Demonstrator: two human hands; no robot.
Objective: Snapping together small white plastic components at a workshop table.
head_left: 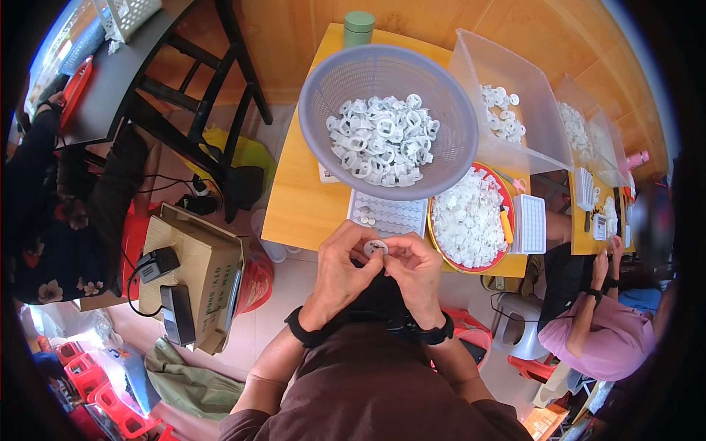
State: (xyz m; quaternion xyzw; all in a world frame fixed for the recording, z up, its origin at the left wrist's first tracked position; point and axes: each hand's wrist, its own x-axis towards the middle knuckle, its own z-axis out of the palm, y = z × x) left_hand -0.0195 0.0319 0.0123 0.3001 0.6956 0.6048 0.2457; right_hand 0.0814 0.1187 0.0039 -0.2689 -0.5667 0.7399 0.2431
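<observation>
Between my hands, over the table's front edge, is a small round white plastic part (pixel 375 247) with something dark in its middle. My left hand (pixel 343 262) pinches it by the rim between thumb and fingers. From the other side, my right hand (pixel 415 267) has its thumb and fingertips closed against the same part. Just beyond lies a white tray (pixel 401 214) with rows of small pockets and a few little round pieces. Behind it, a grey-purple colander (pixel 316 95) holds many white ring-shaped parts (pixel 382 140). A red-rimmed round tray (pixel 435 246) is heaped with small white pieces (pixel 471 220).
A yellow-handled tool (pixel 506 224) rests on the round tray, beside stacked white trays (pixel 529 224). A clear bin (pixel 544 110) and a green canister (pixel 359 28) stand farther back. A cardboard box (pixel 191 257) sits left; a co-worker in pink (pixel 596 323) works at right.
</observation>
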